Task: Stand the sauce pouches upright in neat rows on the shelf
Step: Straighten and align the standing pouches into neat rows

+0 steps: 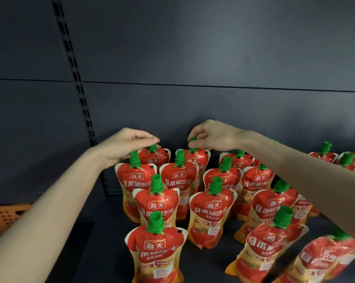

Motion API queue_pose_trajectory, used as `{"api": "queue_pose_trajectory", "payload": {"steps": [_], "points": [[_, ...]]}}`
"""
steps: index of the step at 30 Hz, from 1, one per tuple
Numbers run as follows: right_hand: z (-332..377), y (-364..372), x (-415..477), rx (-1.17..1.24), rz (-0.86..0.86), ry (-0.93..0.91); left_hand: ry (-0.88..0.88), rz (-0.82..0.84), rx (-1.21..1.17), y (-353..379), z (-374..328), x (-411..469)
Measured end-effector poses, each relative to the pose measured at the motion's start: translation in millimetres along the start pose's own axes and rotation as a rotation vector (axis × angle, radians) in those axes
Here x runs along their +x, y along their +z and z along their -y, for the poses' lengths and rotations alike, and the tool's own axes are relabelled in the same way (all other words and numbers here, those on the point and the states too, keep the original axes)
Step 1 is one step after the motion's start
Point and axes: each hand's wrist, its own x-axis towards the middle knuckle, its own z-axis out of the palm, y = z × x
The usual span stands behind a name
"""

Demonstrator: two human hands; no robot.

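Two bare forearms reached from the viewer across a dark grey shelf [103, 242] crowded with red sauce pouches [213, 209], each topped by a green cap [156, 221].

The left hand [129, 144] was closed in a pinch on the cap of the left rear pouch [155, 158], fingers curled over the top. The right hand [213, 137] pinched the cap of the next rear pouch [198, 159], just to the right. Both pouches stood upright at the very back of the shelf, near the back panel [193, 58].

In front of them, more pouches stood upright in columns running toward the viewer, labels facing forward: four in the leftmost column, three in the next. Farther right the columns were looser. A front pouch [268, 244] there was tilted, and a corner pouch [327, 256] beneath the right forearm was tilted and blurred. A few more stood at the far right rear, apart from the main group.

A slotted upright [76, 78] ran down the panel on the left. An orange perforated basket [2, 219] showed at the left edge, beside the left forearm.
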Motion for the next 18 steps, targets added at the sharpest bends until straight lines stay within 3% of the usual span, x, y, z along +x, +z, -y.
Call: {"api": "queue_pose_trajectory", "payload": {"steps": [4, 18], "points": [[3.4, -2.7, -5.5, 0.017, -0.111, -0.036, 0.037, -0.070, -0.044, -4.0, 2.5, -2.3], [1.9, 0.0, -4.9, -0.011, -0.093, -0.018, 0.087, -0.052, -0.051, -1.0, 3.3, 0.4]]}}
